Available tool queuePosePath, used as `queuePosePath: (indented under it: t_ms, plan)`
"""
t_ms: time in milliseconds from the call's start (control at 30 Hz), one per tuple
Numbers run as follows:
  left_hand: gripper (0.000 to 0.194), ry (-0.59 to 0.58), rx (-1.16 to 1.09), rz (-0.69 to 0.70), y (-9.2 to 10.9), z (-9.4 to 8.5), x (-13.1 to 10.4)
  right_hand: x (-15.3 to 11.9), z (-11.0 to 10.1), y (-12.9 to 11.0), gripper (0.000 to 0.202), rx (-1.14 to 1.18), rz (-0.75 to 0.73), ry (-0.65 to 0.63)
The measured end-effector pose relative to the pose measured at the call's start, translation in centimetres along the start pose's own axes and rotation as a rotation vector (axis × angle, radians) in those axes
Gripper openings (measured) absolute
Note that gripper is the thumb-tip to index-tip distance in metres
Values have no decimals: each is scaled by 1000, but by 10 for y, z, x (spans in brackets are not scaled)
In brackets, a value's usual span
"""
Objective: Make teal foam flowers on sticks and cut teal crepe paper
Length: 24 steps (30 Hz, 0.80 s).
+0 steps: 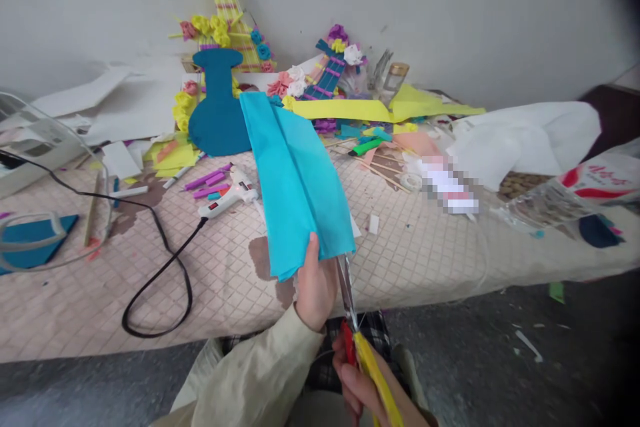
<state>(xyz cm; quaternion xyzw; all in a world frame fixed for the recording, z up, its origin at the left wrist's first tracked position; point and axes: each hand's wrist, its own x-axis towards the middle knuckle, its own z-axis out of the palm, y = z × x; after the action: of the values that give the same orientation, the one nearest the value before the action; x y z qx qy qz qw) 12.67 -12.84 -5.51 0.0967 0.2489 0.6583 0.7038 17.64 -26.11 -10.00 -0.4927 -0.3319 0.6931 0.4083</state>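
Note:
A folded sheet of bright blue paper (300,180) is raised over the table's front edge. My left hand (317,283) grips it at its lower edge, the thumb lying on top and the other fingers hidden behind. In my right hand (363,380) are scissors (370,367) with one red and one yellow handle. Their blades point away from me and reach the paper's lower right edge. Whether the blades are around the paper or just behind it, I cannot tell.
A white glue gun (231,195) lies left of the paper, its black cord (187,287) looped toward the front. Behind stands a dark blue vase-shaped cutout (217,113). Yellow paper (345,109), a green marker (367,146) and a white cloth-like sheet (530,133) lie on the patterned table cover (425,260).

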Motion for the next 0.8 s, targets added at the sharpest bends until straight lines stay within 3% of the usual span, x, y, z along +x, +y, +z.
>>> queuePosePath:
  t_ms: [500, 800]
  plan:
    - [44, 111, 92, -91, 5, 1, -7, 7, 19, -24, 43, -118, -19, 84]
    - [46, 139, 135, -106, 5, -3, -7, 15, 17, -24, 45, -111, -5, 39]
